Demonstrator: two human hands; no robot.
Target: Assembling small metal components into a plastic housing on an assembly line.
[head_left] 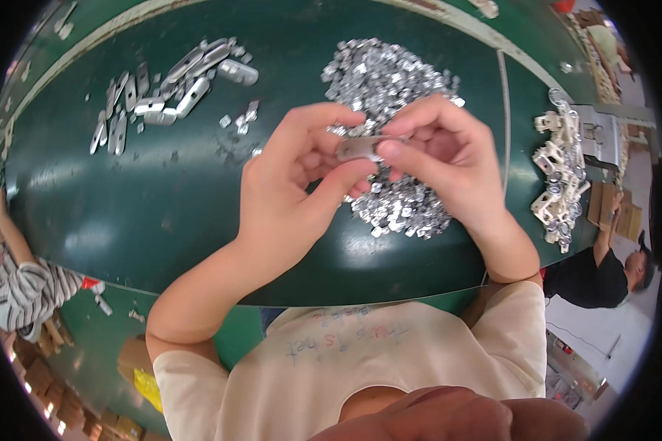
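Observation:
Above a green table, both hands are at a small, oblong silver metal plate [356, 148] with rounded ends. My right hand [449, 151] pinches its right end, the thumb pressing on top. Curled around the plate's left end is my left hand [294, 165], its thumb below and index finger above; the lower fingers are partly hidden behind the plate. Whether a smaller piece sits between the right fingertips cannot be made out. Beneath and behind the hands lies a big heap of small shiny metal pieces [390, 73].
At the far left of the green table [176, 213] lie several similar oblong metal plates [193, 97] and loose small pieces [243, 121]. Whitish parts with rings [559, 173] are piled on the right. People sit at both sides; cardboard boxes [616, 209] stand at the right.

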